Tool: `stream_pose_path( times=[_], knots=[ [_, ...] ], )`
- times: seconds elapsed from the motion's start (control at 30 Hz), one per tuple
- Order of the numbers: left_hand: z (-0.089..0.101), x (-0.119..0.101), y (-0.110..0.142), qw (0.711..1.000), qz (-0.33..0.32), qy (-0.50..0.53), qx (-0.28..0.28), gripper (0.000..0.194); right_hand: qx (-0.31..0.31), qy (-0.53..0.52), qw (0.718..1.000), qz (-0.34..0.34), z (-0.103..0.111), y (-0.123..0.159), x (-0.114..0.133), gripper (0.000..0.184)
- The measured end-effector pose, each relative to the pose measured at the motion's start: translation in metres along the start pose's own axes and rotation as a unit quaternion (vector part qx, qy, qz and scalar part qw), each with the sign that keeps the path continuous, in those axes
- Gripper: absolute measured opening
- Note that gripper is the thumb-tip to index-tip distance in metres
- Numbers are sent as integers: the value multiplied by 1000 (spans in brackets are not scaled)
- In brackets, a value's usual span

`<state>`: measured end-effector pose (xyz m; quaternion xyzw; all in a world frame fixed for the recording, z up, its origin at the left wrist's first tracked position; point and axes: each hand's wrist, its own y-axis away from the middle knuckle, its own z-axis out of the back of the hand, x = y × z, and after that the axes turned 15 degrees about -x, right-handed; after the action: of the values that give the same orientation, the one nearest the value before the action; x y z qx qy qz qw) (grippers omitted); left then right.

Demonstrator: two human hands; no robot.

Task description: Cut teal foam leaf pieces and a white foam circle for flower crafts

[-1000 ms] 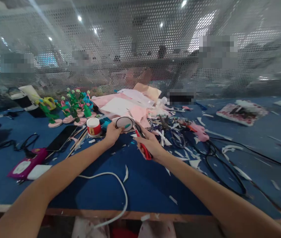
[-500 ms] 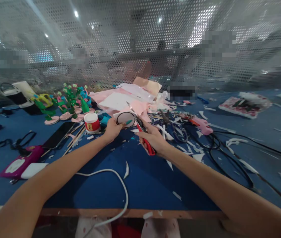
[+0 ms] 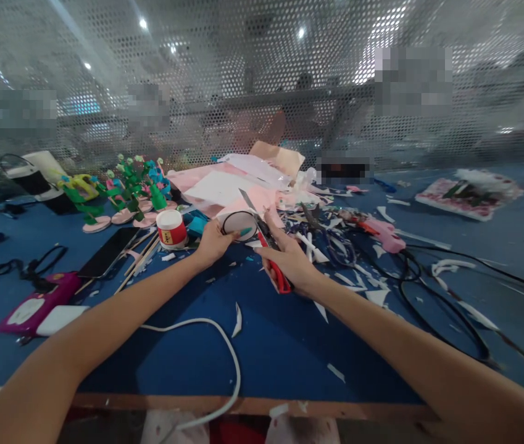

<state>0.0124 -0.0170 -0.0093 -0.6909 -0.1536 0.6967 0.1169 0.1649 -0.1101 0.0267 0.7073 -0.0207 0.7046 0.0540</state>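
My left hand [image 3: 213, 242] pinches a white paper piece with a black circle drawn on it [image 3: 237, 223], held just above the blue table [image 3: 262, 345]. My right hand [image 3: 289, 259] grips red-handled scissors [image 3: 266, 246]. Their blades are open and point up and left at the right edge of the circle. Both forearms stretch out over the table's near edge.
A small white jar with a red label [image 3: 171, 229] stands left of my left hand. Green and pink paper flowers [image 3: 127, 191], a phone [image 3: 107, 253], sticks, a white cable [image 3: 215, 345], black cables [image 3: 428, 290], pink paper sheets [image 3: 224, 185] and several paper scraps lie around. A perforated screen rises behind.
The scissors have tilted more upright and their blades have opened along the circle's right edge. My left hand has turned the paper slightly. The camera has shifted a little.
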Motion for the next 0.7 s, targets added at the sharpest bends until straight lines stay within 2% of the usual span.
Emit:
stream_pose_path(
  times=[0.17, 0.3, 0.43, 0.57, 0.7],
  knots=[
    [0, -4, 2, 1000, -21, -21, 3, 40, 12, -2, 1000, 15, 1, -2, -3, 90],
    [0, -5, 4, 993, -62, -71, -74, 43, 25, -5, 999, 28, 2, -2, -2, 91],
    [0, -4, 5, 987, -87, -48, -127, 49, 31, -19, 999, 25, 2, 0, 2, 89],
    [1, -5, 9, 983, -127, -78, -111, 39, 35, -43, 998, 2, 2, 3, 6, 89],
    [3, -6, 10, 971, -168, -141, -100, 39, 29, -50, 998, -1, 2, 5, 7, 88]
  ],
)
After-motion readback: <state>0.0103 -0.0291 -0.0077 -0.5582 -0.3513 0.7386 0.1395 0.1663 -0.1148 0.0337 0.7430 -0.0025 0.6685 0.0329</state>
